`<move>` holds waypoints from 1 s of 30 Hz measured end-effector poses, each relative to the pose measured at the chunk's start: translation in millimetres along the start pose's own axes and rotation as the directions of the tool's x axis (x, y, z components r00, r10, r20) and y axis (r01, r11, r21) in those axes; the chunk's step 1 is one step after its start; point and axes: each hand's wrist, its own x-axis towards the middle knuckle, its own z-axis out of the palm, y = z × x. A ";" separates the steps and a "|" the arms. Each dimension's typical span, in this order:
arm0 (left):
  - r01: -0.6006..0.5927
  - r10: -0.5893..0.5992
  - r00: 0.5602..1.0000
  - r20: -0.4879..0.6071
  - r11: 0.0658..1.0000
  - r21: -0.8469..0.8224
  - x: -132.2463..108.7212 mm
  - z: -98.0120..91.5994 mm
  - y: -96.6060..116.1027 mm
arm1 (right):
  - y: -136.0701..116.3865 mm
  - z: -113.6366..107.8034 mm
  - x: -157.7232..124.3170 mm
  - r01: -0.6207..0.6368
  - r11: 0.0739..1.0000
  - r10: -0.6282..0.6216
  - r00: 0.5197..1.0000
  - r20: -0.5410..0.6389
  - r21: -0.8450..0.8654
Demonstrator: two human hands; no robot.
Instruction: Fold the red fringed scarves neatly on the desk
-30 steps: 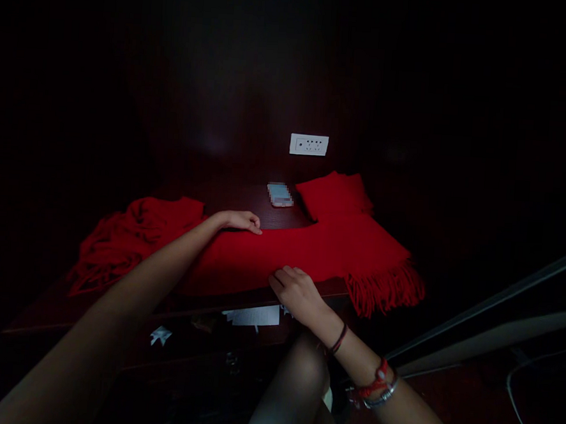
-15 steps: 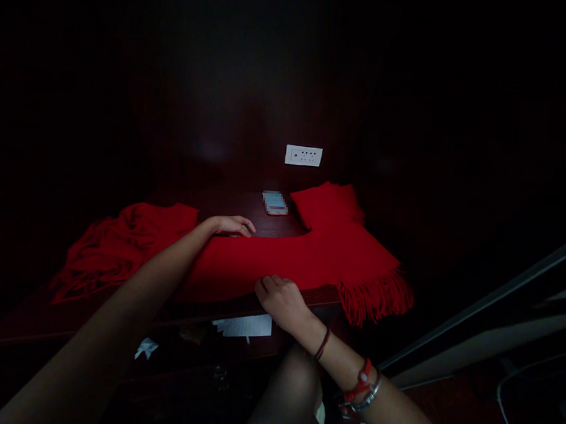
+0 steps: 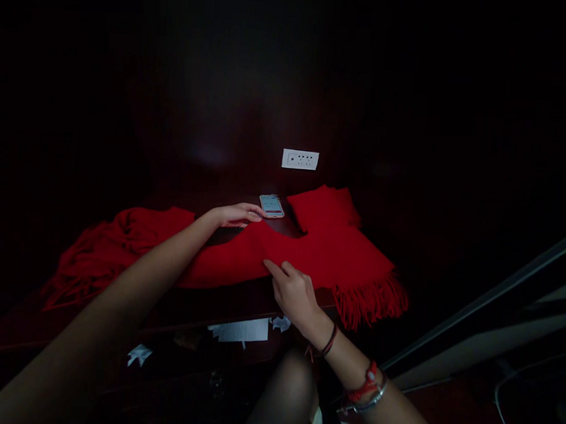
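The red scarf [image 3: 331,256] lies lengthwise along the table in front of you, soft and matte, its middle a smooth flat band. To your right it ends in a loose fringe of thin strands, with a folded, angular flap behind; to your left it slumps into a rumpled heap of rounded folds.

Your left hand [image 3: 240,215] has its fingers drawn narrow on the far edge, raising the cloth into a low peak. Your right hand [image 3: 296,295] is at the near edge, index finger extended along the fabric; its thumb is hidden, so I cannot tell whether it pinches.

Beneath is a dark wooden table [image 3: 289,226] with a dull sheen. A lit phone [image 3: 272,206] lies flat just beyond your left fingertips. Behind it, a white rectangular socket plate [image 3: 300,159] sits on the dark wall [image 3: 232,106]. Below the table's front edge are white paper [image 3: 244,330] and a crumpled scrap [image 3: 140,355]. The room is dim.
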 end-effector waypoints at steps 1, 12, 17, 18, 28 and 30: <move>-0.042 0.041 0.999 -0.012 0.998 -0.043 3.4 2.5 11.9 | 5.5 -8.3 2.0 -0.038 0.995 0.044 0.997 -0.066 0.095; -0.278 0.271 0.960 -0.065 0.950 -0.144 108.7 88.5 122.3 | 121.7 -89.2 -3.8 -0.240 0.509 0.621 0.768 -0.159 0.826; -0.210 0.218 0.972 -0.085 0.974 0.087 167.5 140.2 111.2 | 176.9 -64.2 -30.7 -0.408 0.423 0.783 0.613 -0.100 0.809; -0.192 0.202 0.976 -0.084 0.975 0.115 176.1 149.1 106.5 | 184.8 -57.9 -36.4 -0.463 0.431 0.804 0.587 -0.096 0.775; -0.174 0.195 0.980 -0.045 0.941 0.291 213.1 188.6 71.8 | 204.9 -42.6 -60.7 -0.653 0.522 0.800 0.598 -0.051 0.548; -0.187 0.217 0.975 -0.051 0.922 0.340 215.7 191.5 66.8 | 206.4 -38.7 -62.2 -0.662 0.547 0.795 0.603 -0.070 0.513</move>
